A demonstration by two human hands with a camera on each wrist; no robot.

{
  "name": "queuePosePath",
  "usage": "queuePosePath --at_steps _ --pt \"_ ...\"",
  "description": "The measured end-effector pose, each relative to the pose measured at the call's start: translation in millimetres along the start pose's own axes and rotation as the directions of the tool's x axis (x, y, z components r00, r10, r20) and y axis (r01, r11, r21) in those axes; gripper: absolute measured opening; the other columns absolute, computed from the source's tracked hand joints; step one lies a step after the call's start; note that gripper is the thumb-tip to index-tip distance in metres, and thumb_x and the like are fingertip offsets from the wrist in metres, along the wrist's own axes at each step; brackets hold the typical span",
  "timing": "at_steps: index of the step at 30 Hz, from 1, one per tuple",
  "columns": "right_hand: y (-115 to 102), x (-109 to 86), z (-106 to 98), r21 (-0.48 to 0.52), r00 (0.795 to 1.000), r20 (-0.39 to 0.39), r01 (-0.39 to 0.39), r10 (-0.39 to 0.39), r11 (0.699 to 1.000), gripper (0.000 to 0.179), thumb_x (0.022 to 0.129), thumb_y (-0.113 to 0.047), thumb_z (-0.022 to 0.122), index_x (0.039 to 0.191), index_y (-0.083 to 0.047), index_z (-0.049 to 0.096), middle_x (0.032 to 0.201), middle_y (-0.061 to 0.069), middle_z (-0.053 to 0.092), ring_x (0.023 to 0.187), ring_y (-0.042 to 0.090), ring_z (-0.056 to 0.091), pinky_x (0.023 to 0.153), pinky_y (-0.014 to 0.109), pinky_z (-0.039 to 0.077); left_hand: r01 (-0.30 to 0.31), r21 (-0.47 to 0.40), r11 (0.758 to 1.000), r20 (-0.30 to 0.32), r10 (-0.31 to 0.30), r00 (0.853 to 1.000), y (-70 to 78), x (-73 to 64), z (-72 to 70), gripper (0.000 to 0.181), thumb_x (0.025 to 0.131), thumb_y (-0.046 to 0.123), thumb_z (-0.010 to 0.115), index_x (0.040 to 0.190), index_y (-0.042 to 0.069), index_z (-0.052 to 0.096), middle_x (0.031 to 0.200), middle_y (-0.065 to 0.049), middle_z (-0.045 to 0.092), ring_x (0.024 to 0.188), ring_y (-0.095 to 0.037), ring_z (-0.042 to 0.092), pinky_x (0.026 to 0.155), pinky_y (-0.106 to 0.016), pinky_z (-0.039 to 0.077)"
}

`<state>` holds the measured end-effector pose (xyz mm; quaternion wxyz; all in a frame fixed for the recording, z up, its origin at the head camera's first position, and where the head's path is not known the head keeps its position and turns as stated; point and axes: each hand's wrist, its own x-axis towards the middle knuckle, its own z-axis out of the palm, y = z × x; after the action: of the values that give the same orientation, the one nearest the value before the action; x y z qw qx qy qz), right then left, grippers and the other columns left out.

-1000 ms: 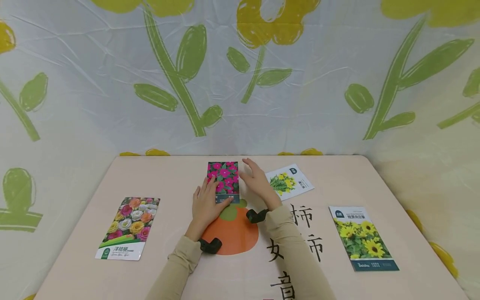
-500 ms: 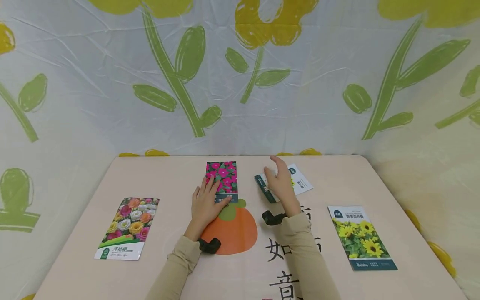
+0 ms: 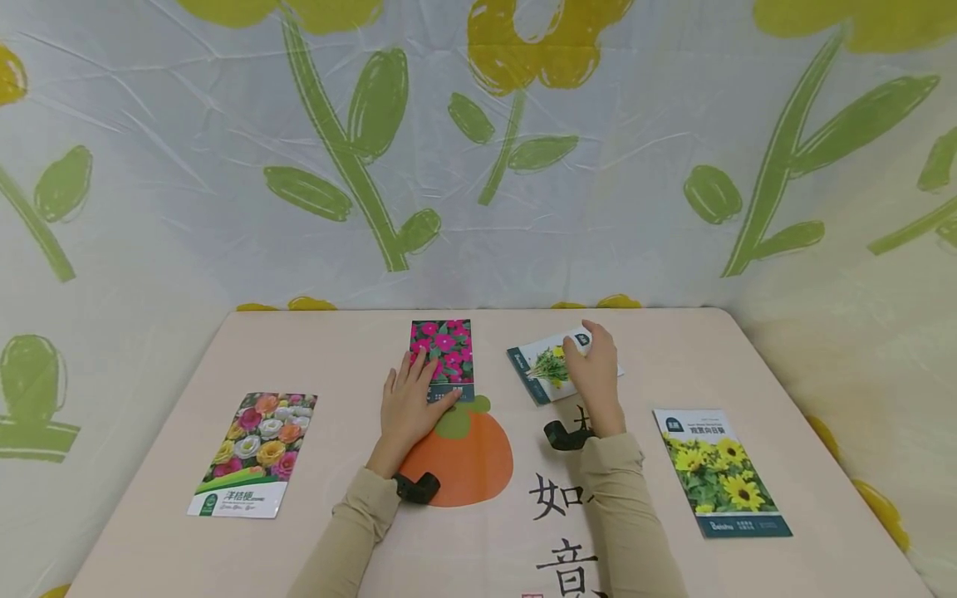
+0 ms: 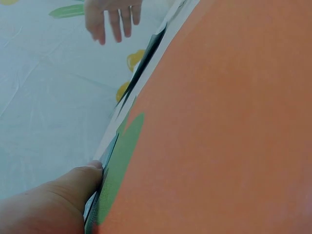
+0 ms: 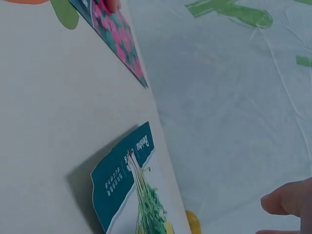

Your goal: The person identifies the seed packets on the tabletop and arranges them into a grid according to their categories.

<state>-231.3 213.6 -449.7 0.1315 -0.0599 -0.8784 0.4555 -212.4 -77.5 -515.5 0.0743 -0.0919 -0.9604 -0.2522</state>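
A seed packet with magenta flowers [image 3: 451, 339] lies near the table's back edge. My left hand [image 3: 407, 407] rests on its lower left part with straight, spread fingers, the thumb along the bottom edge. To the right is a white seed packet picturing yellow flowers on green stems [image 3: 549, 367], set at a slant. My right hand [image 3: 601, 374] is over this packet's right end and hides part of it. In the left wrist view, the right hand [image 4: 116, 17] shows loosely extended fingers above the packet. The white packet's dark green end [image 5: 109, 180] curls up, casting a shadow.
A packet with mixed roses-like blooms [image 3: 262, 448] lies at the left of the table. At the right lies a packet with yellow sunflowers [image 3: 721, 473]. The tabletop carries a printed orange fruit [image 3: 471, 465] and black characters. A flower-patterned cloth [image 3: 598, 208] stands behind the table.
My right hand has moved right, from beside the magenta-flower packet, across the white packet to its right end. My left hand stays on the magenta-flower packet.
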Motion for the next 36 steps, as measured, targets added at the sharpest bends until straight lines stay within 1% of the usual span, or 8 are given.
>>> queuePosePath --at_steps 3,6,13,18,22,28,33,36 --pt "2 -1.7 -1 -0.02 0.998 0.017 -0.055 0.055 0.998 0.059 0.101 -0.023 0.051 0.15 0.005 0.033 0.157 0.029 0.023 0.145 0.045 0.018 0.114 0.061 0.021 0.006 0.006 1.0 0.012 -0.006 1.0 -0.1 0.2 0.4 0.076 0.091 0.059 0.061 0.15 0.013 0.045 0.161 -0.01 0.029 0.151 -0.032 0.013 0.119 -0.056 0.008" --pt "6 -3.2 2 -0.052 0.994 0.052 -0.098 0.1 0.994 0.066 0.101 -0.025 0.051 0.152 0.007 0.024 0.159 0.032 0.009 0.147 0.048 0.006 0.114 0.064 0.016 0.014 0.012 1.0 0.022 -0.014 1.0 0.0 0.5 1.0 0.077 0.091 0.06 0.06 0.15 0.013 0.044 0.162 -0.01 0.027 0.151 -0.032 0.011 0.119 -0.055 0.007" --pt "11 -3.8 17 -0.144 0.984 0.106 -0.126 0.142 0.981 0.081 0.101 -0.035 0.05 0.154 0.009 0.008 0.157 0.035 -0.013 0.145 0.051 -0.014 0.115 0.065 0.001 0.016 0.013 1.0 0.031 -0.016 0.999 -0.2 0.8 -0.3 0.078 0.092 0.061 0.058 0.151 0.013 0.043 0.162 -0.01 0.026 0.151 -0.033 0.009 0.119 -0.055 0.006" --pt "14 -6.0 25 -0.156 0.966 0.17 -0.167 0.193 0.974 0.083 0.102 -0.039 0.045 0.155 0.007 0.001 0.155 0.035 -0.024 0.143 0.05 -0.022 0.114 0.064 -0.007 0.017 0.021 1.0 0.025 -0.017 1.0 0.1 -0.2 -0.7 0.078 0.092 0.061 0.058 0.151 0.012 0.044 0.162 -0.01 0.027 0.151 -0.034 0.011 0.119 -0.056 0.008" --pt "16 -7.0 27 -0.199 0.958 0.201 -0.164 0.204 0.966 0.082 0.103 -0.041 0.041 0.154 0.009 0.002 0.154 0.036 -0.024 0.143 0.047 -0.025 0.114 0.061 -0.012 0.016 0.035 0.999 0.031 -0.017 0.999 0.4 0.3 -0.3 0.078 0.092 0.062 0.057 0.151 0.013 0.043 0.162 -0.01 0.025 0.151 -0.034 0.01 0.119 -0.056 0.007" --pt "16 -7.4 27 -0.237 0.955 0.218 -0.15 0.203 0.96 0.079 0.104 -0.041 0.039 0.154 0.01 0.007 0.154 0.037 -0.021 0.143 0.047 -0.024 0.114 0.06 -0.013 0.018 0.062 0.998 0.033 -0.021 0.999 -1.6 1.8 2.6 0.079 0.092 0.063 0.056 0.152 0.014 0.043 0.163 -0.008 0.024 0.151 -0.033 0.01 0.119 -0.055 0.007" --pt "14 -10.5 29 -0.227 0.966 0.182 -0.139 0.182 0.964 0.085 0.101 -0.049 0.039 0.153 0.012 0.01 0.154 0.037 -0.02 0.144 0.045 -0.024 0.114 0.058 -0.015 0.012 0.038 0.999 0.036 -0.014 0.999 -0.9 2.6 2.2 0.08 0.091 0.063 0.057 0.151 0.013 0.043 0.162 -0.01 0.025 0.151 -0.033 0.01 0.119 -0.055 0.007" --pt "15 -11.0 32 -0.241 0.97 0.17 -0.128 0.171 0.962 0.086 0.101 -0.049 0.042 0.153 0.012 0.012 0.155 0.037 -0.019 0.144 0.045 -0.023 0.115 0.057 -0.015 0.011 0.032 0.999 0.036 -0.013 0.999 -1.1 2.3 1.6 0.079 0.092 0.062 0.057 0.151 0.013 0.043 0.162 -0.01 0.025 0.151 -0.033 0.01 0.119 -0.056 0.007"
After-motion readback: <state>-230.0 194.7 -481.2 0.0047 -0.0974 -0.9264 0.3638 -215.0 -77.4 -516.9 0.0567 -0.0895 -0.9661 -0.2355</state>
